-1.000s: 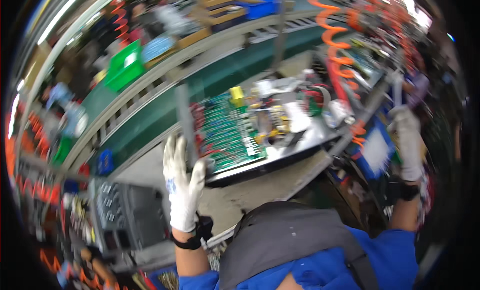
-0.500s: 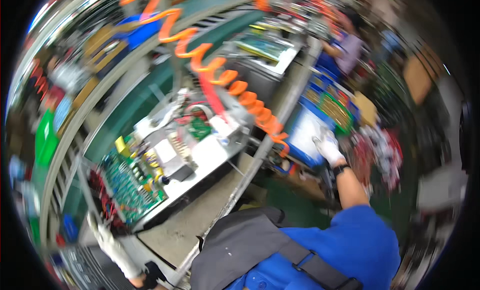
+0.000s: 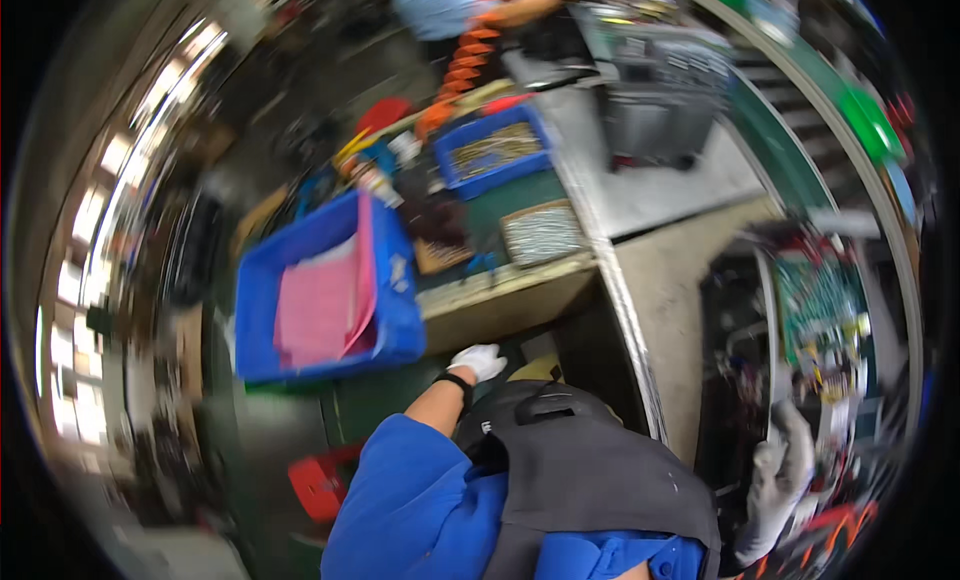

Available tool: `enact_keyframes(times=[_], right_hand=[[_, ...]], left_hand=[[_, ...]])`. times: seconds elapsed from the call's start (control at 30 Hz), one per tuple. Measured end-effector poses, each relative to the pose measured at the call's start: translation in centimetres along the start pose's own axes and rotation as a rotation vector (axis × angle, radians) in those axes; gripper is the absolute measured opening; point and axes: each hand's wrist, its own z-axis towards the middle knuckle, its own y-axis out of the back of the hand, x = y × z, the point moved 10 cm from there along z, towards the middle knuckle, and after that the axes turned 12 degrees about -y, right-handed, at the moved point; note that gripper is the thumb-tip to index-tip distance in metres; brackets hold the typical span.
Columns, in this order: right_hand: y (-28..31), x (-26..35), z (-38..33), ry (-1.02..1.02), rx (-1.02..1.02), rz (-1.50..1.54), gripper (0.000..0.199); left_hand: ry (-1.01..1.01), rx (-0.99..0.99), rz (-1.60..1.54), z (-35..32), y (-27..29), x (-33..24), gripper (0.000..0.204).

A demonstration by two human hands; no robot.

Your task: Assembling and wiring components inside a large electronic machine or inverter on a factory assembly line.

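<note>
Showing in head view: left hand (image 3: pixel 478 362) near the blue crate (image 3: pixel 400 325) holding a pink sheet (image 3: pixel 315 315), grip can't tell; right hand (image 3: pixel 780 470) released, fingers extended, near the circuit board (image 3: pixel 805 295) at far right.

Glaring white through the windows (image 3: pixel 88 410) at far left, burning out to blank patches. Falling dimmer across the floor, sinking into deep shadow beneath the bench (image 3: pixel 672 310). Glinting along its metal edge (image 3: pixel 630 332). Smearing the circuit board (image 3: pixel 812 295) with blur, softening the right hand (image 3: pixel 780 475) too, probably through head motion. Bowing straight lines toward the rim, darkening to black at the corners.
</note>
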Motion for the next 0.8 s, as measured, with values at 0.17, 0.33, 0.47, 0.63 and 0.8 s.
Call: enact_keyframes(times=[0.17,0.33,0.47,0.63,0.8], right_hand=[[-13.3,-2.0,0.6,-0.117,0.443,-0.109,0.037],[-29.8,3.2,0.3,0.374,0.66,-0.353,0.033],[-46.9,14.7,-5.2,0.643,0.696,-0.279,0.029],[-59.2,34.0,-28.1,1.437,1.095,-0.156,0.032],[-66.2,45.7,-42.7,1.915,1.218,-0.078,0.033]], left_hand=[[0.746,-0.202,-0.376,-19.5,-13.4,23.8,0.045],[0.671,-0.247,-0.541,-23.9,-26.2,28.7,0.046],[0.682,-0.38,-0.78,-26.1,-28.9,31.7,0.048],[1.008,-0.92,-1.03,-41.8,-37.6,35.9,0.043],[1.206,-1.095,-1.139,-51.3,-44.2,39.5,0.038]])
